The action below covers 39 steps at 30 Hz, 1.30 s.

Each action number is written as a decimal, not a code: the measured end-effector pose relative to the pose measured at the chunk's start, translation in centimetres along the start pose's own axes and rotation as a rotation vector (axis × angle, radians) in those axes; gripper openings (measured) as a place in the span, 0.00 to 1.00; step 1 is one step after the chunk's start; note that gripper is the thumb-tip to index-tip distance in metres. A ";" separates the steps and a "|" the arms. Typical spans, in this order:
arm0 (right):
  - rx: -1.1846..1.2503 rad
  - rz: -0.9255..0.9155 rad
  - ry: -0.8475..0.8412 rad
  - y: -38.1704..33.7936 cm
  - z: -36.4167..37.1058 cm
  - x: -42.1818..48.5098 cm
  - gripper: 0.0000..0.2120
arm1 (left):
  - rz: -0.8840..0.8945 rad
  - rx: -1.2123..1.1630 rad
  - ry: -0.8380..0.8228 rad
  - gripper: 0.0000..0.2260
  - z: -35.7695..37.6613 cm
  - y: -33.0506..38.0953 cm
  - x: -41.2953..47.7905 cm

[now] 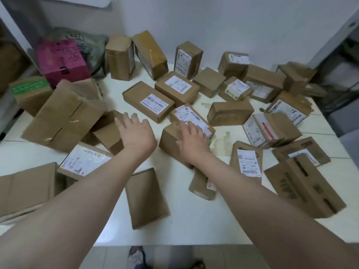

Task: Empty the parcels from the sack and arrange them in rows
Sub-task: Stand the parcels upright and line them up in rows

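Several brown cardboard parcels lie scattered over the white table [184, 220]. My left hand [136, 131] reaches forward with straight spread fingers, its fingertips at a small brown box [108, 133] left of centre. My right hand [191, 140] rests with relaxed fingers on top of another brown box [171, 138] at the centre, just in front of a labelled parcel [186, 115]. A grey-green sack [91, 45] lies crumpled at the far left corner behind a pink box [62, 59].
A large taped carton [64, 117] leans at the left beside a green-topped box [29, 92]. A flat brown parcel [145, 197] lies near the front edge between my arms. More labelled boxes crowd the right side [272, 131]. The wall is close behind.
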State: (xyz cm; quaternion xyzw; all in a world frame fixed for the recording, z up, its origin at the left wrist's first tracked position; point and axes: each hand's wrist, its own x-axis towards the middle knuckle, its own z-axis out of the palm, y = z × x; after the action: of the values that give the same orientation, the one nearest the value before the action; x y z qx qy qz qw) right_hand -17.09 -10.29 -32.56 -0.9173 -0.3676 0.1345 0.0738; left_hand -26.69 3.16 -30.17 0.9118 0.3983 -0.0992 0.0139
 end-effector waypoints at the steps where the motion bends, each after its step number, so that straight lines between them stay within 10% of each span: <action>1: 0.050 0.040 0.014 1.4 -0.6 -0.6 0.33 | 0.025 -0.017 0.004 0.23 -0.3 1.7 -0.5; 15: 0.240 0.180 0.003 29.7 -15.0 -10.7 0.15 | 0.444 -0.230 0.070 0.11 -5.5 31.6 -6.3; 33: 0.478 0.460 0.205 55.7 -18.2 6.6 0.15 | 0.609 -0.346 0.108 0.25 -8.5 60.0 13.1; 39: 0.468 0.359 0.011 58.1 -15.0 12.7 0.21 | 0.738 -0.125 0.041 0.24 -4.7 61.0 16.9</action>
State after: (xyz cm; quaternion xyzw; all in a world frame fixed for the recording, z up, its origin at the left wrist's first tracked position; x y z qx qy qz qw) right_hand 34.29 -43.77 -34.36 -0.9263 -0.1580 0.2216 0.2605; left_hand 29.77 -25.71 -32.11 0.9932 0.0481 -0.0445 0.0964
